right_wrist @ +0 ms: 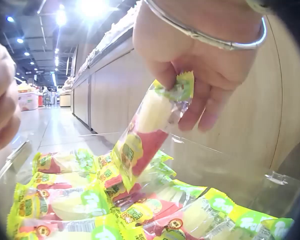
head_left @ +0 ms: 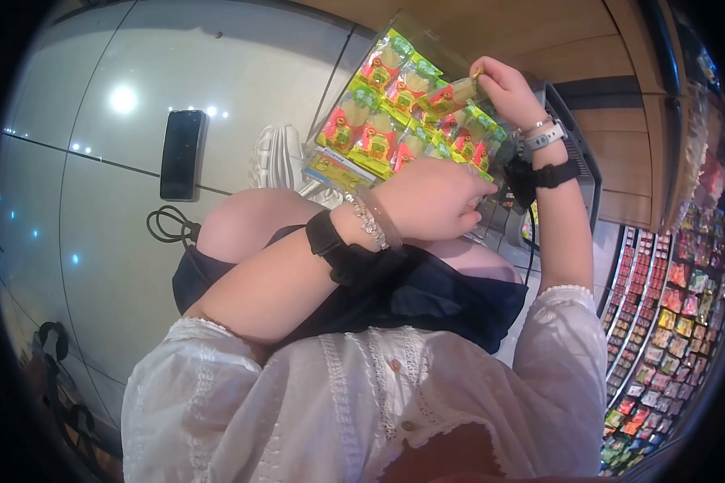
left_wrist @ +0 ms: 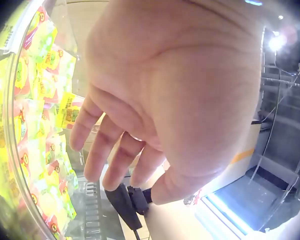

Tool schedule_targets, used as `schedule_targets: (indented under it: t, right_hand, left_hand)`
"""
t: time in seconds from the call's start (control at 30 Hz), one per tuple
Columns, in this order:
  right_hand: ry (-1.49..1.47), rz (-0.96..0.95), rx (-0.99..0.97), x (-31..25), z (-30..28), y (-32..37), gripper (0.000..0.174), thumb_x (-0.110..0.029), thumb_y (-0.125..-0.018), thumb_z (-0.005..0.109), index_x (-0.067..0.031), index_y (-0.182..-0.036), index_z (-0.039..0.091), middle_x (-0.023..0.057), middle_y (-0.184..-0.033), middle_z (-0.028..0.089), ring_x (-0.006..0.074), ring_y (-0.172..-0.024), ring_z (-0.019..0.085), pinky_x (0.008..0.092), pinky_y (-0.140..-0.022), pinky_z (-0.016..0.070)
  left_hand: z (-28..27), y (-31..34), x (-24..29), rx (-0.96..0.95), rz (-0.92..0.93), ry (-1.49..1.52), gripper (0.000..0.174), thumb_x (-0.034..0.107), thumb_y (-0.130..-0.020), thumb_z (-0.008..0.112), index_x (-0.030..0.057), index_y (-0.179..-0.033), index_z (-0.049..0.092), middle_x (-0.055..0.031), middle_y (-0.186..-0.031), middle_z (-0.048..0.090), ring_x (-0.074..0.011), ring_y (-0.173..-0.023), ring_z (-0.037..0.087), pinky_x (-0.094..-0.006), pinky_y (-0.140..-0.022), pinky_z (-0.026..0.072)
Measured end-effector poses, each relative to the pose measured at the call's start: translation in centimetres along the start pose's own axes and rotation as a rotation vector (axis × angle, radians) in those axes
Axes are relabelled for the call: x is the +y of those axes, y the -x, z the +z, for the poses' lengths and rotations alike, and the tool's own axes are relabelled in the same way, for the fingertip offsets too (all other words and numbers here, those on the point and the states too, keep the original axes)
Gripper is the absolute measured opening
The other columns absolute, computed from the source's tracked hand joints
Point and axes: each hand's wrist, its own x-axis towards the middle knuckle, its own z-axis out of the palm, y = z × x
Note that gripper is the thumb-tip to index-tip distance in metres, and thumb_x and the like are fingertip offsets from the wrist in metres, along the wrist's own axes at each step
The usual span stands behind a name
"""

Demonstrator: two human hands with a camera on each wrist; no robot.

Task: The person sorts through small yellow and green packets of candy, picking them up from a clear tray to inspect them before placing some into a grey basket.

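Note:
My right hand [head_left: 503, 88] pinches one end of a small clear packet [right_wrist: 152, 125] with yellow-green edges and a red label, a pale stick-like piece showing inside. It holds the packet tilted above a transparent box [head_left: 308, 143] full of similar packets [right_wrist: 70, 200] laid in rows. The lower end of the held packet overlaps the others in the right wrist view. My left hand [left_wrist: 160, 95] hangs beside the box, fingers loosely bent and nothing in them. In the head view the left hand [head_left: 439, 200] covers part of the box's near corner.
A black phone [head_left: 183, 155] lies on the tiled floor to the left. Wooden cabinet panels [head_left: 532, 40] rise behind the box. Shelves of packaged goods [head_left: 660, 346] stand at the right. A grey slotted crate [left_wrist: 92, 205] sits beside the box. A yellow price card [head_left: 338, 171] is on the box's front.

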Motion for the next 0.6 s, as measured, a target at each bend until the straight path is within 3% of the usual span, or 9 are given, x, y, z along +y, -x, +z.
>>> schedule_targets:
  t: [0.13, 0.27, 0.33, 0.37, 0.43, 0.6]
  right_hand:
    - [0.091, 0.083, -0.195, -0.1, 0.7, -1.4, 0.009, -0.008, -0.081, 0.043, -0.0026, -0.084, 0.050, 0.0021, -0.069, 0.046, 0.0104, -0.067, 0.042, 0.0237, -0.064, 0.0385]
    - [0.091, 0.094, -0.193, 1.3, 1.7, -2.9, 0.013, -0.009, -0.080, 0.044, -0.0014, -0.087, 0.052, 0.0042, -0.070, 0.051, 0.0124, -0.066, 0.047, 0.0254, -0.063, 0.0406]
    - [0.196, 0.147, -0.149, 1.7, 2.5, -3.5, 0.016, -0.010, -0.076, 0.049, -0.0009, -0.087, 0.056, 0.0114, -0.070, 0.057, 0.0182, -0.064, 0.056, 0.0307, -0.062, 0.0449]
    - [0.194, 0.148, -0.149, 1.9, 2.8, -3.5, 0.016, -0.010, -0.076, 0.049, -0.0009, -0.087, 0.056, 0.0114, -0.070, 0.057, 0.0182, -0.064, 0.056, 0.0307, -0.062, 0.0449]
    - [0.356, 0.046, 0.049, 2.1, 3.2, -3.5, 0.024, -0.010, -0.074, 0.053, 0.0001, -0.096, 0.056, 0.0084, -0.070, 0.058, 0.0150, -0.065, 0.055, 0.0281, -0.063, 0.0445]
    - [0.225, 0.148, 0.067, 2.0, 3.3, -3.5, 0.034, -0.007, -0.071, 0.056, -0.0018, -0.104, 0.053, 0.0085, -0.073, 0.059, 0.0159, -0.071, 0.057, 0.0279, -0.067, 0.0452]
  left_hand:
    - [0.0, 0.0, -0.1, -0.012, -0.007, 0.000, 0.033, 0.018, -0.074, 0.051, 0.0056, -0.105, 0.055, -0.0127, -0.083, 0.058, -0.0280, -0.079, 0.056, -0.0374, -0.071, 0.0440]
    - [0.0, 0.0, 0.0, -0.017, -0.022, -0.002, 0.033, 0.018, -0.074, 0.051, 0.0054, -0.104, 0.055, -0.0130, -0.085, 0.058, -0.0281, -0.079, 0.056, -0.0376, -0.071, 0.0439]
    - [-0.1, 0.0, 0.0, -0.046, -0.063, -0.023, 0.033, 0.018, -0.074, 0.051, 0.0051, -0.104, 0.055, -0.0132, -0.086, 0.058, -0.0283, -0.080, 0.056, -0.0375, -0.071, 0.0439]
    - [-0.1, 0.0, -0.1, -0.048, -0.064, -0.022, 0.033, 0.018, -0.074, 0.051, 0.0051, -0.104, 0.055, -0.0132, -0.086, 0.058, -0.0283, -0.080, 0.056, -0.0375, -0.071, 0.0439]
    - [0.0, 0.0, -0.1, -0.035, -0.070, -0.026, 0.033, 0.018, -0.075, 0.051, 0.0049, -0.104, 0.055, -0.0135, -0.086, 0.058, -0.0287, -0.080, 0.056, -0.0376, -0.071, 0.0440]
    - [0.0, 0.0, -0.1, -0.042, -0.106, -0.023, 0.032, 0.018, -0.075, 0.052, 0.0049, -0.105, 0.055, -0.0140, -0.090, 0.058, -0.0294, -0.082, 0.056, -0.0373, -0.072, 0.0443]
